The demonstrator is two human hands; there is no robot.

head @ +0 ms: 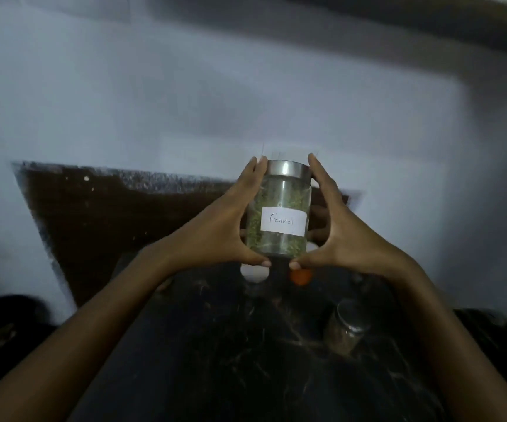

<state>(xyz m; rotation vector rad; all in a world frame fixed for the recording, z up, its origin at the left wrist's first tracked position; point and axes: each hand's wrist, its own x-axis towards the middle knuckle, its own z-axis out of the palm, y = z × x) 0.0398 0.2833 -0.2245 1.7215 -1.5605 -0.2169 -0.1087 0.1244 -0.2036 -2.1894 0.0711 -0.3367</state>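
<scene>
Faced a pale blue-white painted wall (185, 102) bearing a rough dark brown patch (109, 214). Stood over a black stone table (215, 360) veined with pale streaks. Reached forward with both bare arms and raised a clear glass jar (279, 193) of greenish seeds off the table, upright, in front of the wall at mid-frame. Clasped it with the left hand (215, 226), fingers laid up the side to the rim and thumb tucked under the base; matched that with the right hand (346, 236), more fingers glimpsed curled behind the glass. Left a second, blurred glass jar with a metal cap (348, 327) on the table to the lower right, apparently tilted. Noted the silver metal lid (288, 167) seated on the held jar and the white paper label (282, 220) handwritten "Fennel" turned toward the camera. Glimpsed a white round thing (253, 274) and an orange round thing (301, 275) just below the thumbs, too blurred to identify. Judged the step as checking the label. Expected the next move, whether setting down or unscrewing, to call for one hand gripping the body firmly while freeing the other.
</scene>
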